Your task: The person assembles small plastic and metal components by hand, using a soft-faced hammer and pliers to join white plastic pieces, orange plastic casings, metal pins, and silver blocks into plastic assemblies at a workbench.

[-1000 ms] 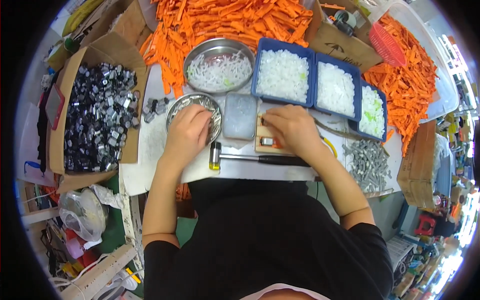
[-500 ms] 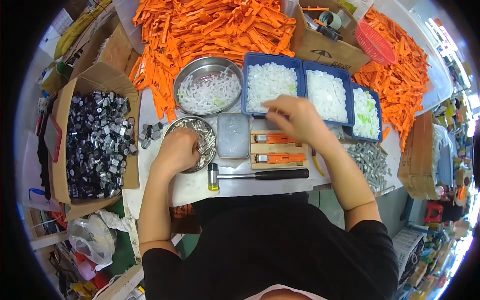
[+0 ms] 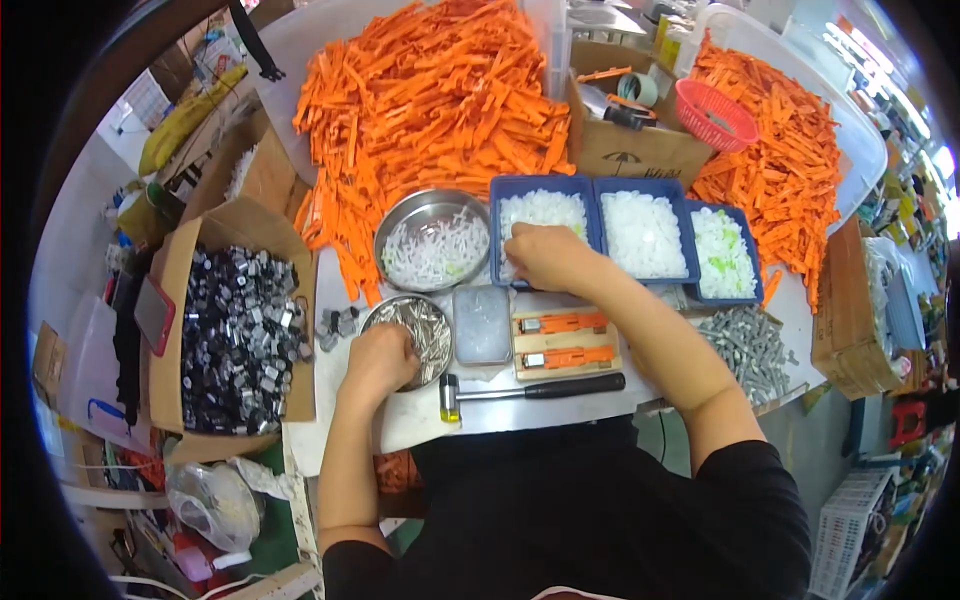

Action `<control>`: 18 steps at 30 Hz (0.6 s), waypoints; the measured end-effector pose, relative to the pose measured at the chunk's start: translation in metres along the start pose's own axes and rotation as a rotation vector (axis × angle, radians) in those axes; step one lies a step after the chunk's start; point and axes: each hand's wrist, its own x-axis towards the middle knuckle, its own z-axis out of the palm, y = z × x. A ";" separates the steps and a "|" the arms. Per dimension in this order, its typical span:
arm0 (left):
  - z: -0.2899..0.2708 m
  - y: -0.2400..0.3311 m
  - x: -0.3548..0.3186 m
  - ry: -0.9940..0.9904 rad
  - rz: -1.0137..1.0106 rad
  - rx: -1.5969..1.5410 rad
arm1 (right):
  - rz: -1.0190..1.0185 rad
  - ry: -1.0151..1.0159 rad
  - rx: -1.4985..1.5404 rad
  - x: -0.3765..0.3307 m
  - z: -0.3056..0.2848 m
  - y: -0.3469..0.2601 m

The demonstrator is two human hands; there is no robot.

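My left hand (image 3: 378, 358) is closed, its fingers curled down at the near-left rim of a round metal dish (image 3: 432, 350) of small silvery pins. Whatever its fingertips hold is hidden. My right hand (image 3: 545, 257) reaches into the left blue tray (image 3: 494, 235), which holds small white plastic pieces (image 3: 545, 207). Its fingers bend down together among them, tips out of sight. Between the hands lies a shallow rectangular tin (image 3: 483, 327) with a greyish content. Beside it, a wooden fixture (image 3: 566, 372) bears two orange plastic parts (image 3: 570, 357), each with a metal piece at its left end.
A black-handled hammer (image 3: 570, 388) lies along the front. Behind are a steel bowl (image 3: 383, 225) of white sticks and a heap of orange parts (image 3: 430, 110). Two more blue trays (image 3: 690, 232) and grey metal parts (image 3: 745, 350) lie rightward; a cardboard box (image 3: 165, 340) stands left.
My right hand has gone from above the left blue tray's near edge down into its white pieces. My left hand stays at the pin dish, its fingers drawn toward the near rim. The view has shifted.
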 end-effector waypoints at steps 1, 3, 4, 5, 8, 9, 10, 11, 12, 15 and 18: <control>0.000 0.002 -0.005 0.009 0.007 0.003 | 0.016 0.057 0.063 -0.006 0.006 0.001; 0.001 0.003 -0.010 0.183 0.021 0.034 | 0.031 0.117 0.128 -0.015 0.009 0.001; 0.006 0.000 -0.007 0.180 0.041 0.097 | 0.043 0.170 0.157 -0.018 0.010 0.001; 0.006 0.001 -0.003 0.179 0.042 0.099 | 0.055 0.222 0.187 -0.020 0.011 0.001; 0.011 0.003 0.002 -0.080 -0.003 0.210 | 0.115 0.323 0.206 -0.036 0.015 -0.006; 0.011 0.004 0.002 -0.092 -0.003 0.208 | 0.120 0.315 0.212 -0.043 0.017 -0.004; 0.009 0.005 0.001 -0.079 -0.006 0.165 | 0.141 0.369 0.277 -0.052 0.019 -0.001; 0.010 0.004 -0.001 -0.069 -0.011 0.123 | 0.162 0.421 0.343 -0.060 0.023 0.001; 0.011 0.001 -0.001 -0.009 -0.002 0.058 | 0.149 0.507 0.360 -0.065 0.023 0.002; 0.018 -0.011 -0.004 0.182 -0.024 -0.206 | 0.318 0.467 0.621 -0.083 0.018 -0.005; 0.042 0.002 -0.003 0.265 0.076 -0.541 | 0.398 0.467 0.889 -0.095 0.030 -0.021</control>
